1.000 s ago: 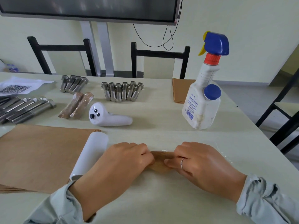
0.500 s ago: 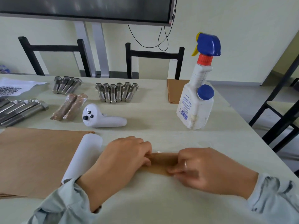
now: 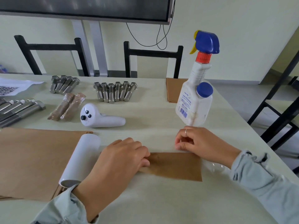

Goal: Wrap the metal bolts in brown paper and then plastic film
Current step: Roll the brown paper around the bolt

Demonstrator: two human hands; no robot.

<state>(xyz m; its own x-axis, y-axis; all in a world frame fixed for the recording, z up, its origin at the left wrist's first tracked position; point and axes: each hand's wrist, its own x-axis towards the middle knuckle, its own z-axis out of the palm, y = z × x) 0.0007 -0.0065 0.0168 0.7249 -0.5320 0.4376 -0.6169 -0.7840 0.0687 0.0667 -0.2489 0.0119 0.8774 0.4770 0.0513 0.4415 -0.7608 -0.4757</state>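
The brown-paper parcel [image 3: 174,165] lies flat on the table [image 3: 161,204] in front of the person, presumably with a bolt inside, though none shows. The left hand [image 3: 123,160] presses on its left end, fingers [image 3: 144,156] bent down over the paper. The right hand [image 3: 200,143] is lifted just behind the parcel's far right corner, fingers curled and pinching what looks like the edge of clear film; the film itself is almost invisible, with only a glint [image 3: 218,167] near the right sleeve. Judging from this, the paper stage is done and the film stage is starting. The next move calls for drawing the film over the parcel while the left hand keeps it from unrolling, then rolling it tight. The film roll [image 3: 80,159] lies beside the left wrist on the paper sheets [image 3: 32,159]. Two finished parcels [image 3: 66,106] and bare bolts [image 3: 114,92] wait farther back.
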